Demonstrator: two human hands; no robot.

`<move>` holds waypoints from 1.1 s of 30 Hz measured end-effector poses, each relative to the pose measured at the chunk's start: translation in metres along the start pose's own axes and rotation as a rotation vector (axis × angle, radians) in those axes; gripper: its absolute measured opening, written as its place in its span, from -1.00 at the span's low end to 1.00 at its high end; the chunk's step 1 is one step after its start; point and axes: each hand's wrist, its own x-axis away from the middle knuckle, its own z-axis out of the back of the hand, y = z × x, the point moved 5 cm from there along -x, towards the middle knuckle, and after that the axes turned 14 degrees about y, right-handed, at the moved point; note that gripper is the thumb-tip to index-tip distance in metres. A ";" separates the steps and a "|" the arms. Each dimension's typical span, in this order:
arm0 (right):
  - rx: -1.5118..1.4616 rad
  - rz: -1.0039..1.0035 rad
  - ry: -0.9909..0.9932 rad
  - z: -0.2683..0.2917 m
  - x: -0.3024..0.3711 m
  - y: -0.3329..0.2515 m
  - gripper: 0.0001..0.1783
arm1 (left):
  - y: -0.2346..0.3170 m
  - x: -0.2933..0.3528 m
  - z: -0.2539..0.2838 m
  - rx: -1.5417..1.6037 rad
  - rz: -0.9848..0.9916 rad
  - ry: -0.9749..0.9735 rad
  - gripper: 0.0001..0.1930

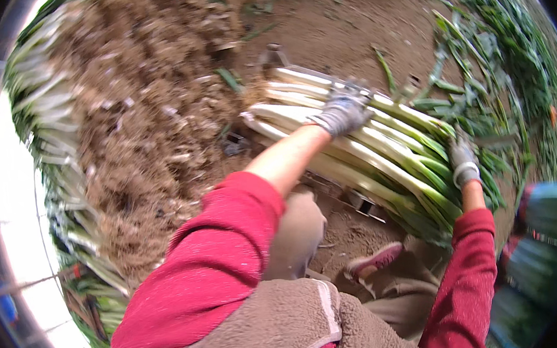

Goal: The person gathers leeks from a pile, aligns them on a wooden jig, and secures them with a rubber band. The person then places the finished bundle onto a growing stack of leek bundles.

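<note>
"Where are the long green onions [372,155]?"
"In front of the person, side by side, white ends to the upper left and green leaves to the lower right."
"And the left hand [345,111]?"
"Gloved, palm down across the white stalks, fingers loosely spread and touching them."
"The right hand [464,155]?"
"Also gloved, at the leafy end, against the leaves. It's blurred, so I can't tell how far its fingers are closed. The flat strip [498,141] beside it may be a blade."
"What's around them?"
"Parts of a metal frame [367,207] show at the stalks' near edge; a shoe [378,259] is on the soil nearby. Left lies a broad heap of brown roots [145,113], then a row of white-stemmed onions [52,122]. Loose green leaves [465,55] litter the right, above wrapped green bundles [536,262]."
</note>
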 end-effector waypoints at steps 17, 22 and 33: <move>-0.671 1.042 0.279 0.192 0.319 -0.300 -0.45 | -0.038 0.402 0.191 0.449 0.276 0.793 -0.62; -0.598 1.183 0.115 0.186 0.413 -0.367 -0.65 | -0.093 0.564 0.265 0.134 0.609 1.081 -0.70; -0.583 1.023 0.167 0.155 0.409 -0.379 -0.79 | -0.416 0.830 0.316 0.058 1.458 1.260 -0.70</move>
